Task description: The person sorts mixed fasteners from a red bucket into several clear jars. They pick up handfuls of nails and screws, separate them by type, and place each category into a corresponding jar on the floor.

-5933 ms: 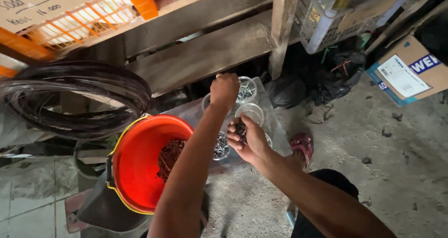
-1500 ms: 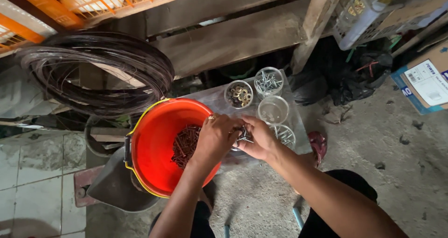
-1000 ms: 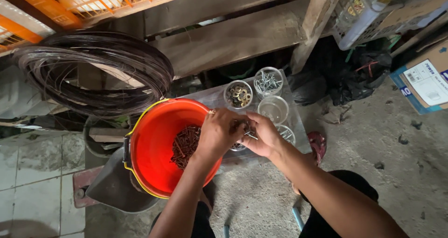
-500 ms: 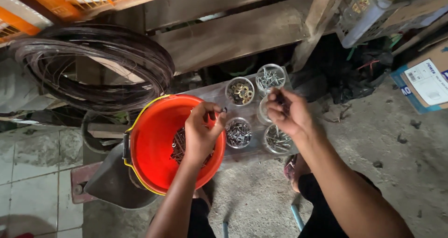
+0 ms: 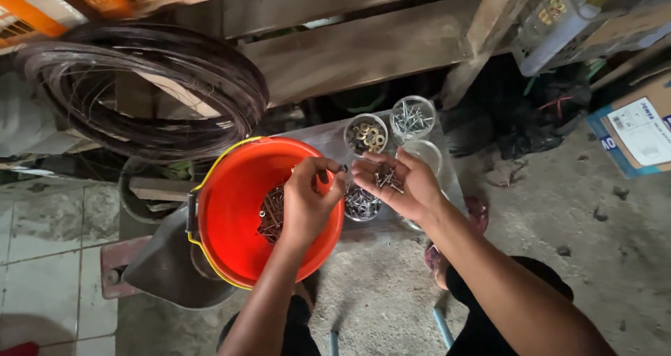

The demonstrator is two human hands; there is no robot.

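Observation:
An orange bucket [image 5: 234, 209] with a yellow rim stands on the floor, a pile of dark screws and nails [image 5: 269, 213] in its bottom. My left hand [image 5: 307, 202] hovers over the bucket's right side, its fingertips pinching a small screw. My right hand [image 5: 402, 181] is cupped palm up beside it, holding several small screws. Under the hands sit clear round containers: one with brass washers [image 5: 366, 132], one with silver nails [image 5: 412, 116], one with dark screws [image 5: 361, 206], and one that looks empty [image 5: 428, 153].
A big coil of black wire [image 5: 147, 90] lies at the back left. Wooden beams [image 5: 363, 45] run behind the containers. A cardboard box [image 5: 639, 129] stands at the right. A grey metal scoop [image 5: 164, 265] leans below the bucket. The floor is rough concrete.
My right hand came back from the far containers to the middle and turned palm up with screws in it. My left hand moved slightly right to meet it.

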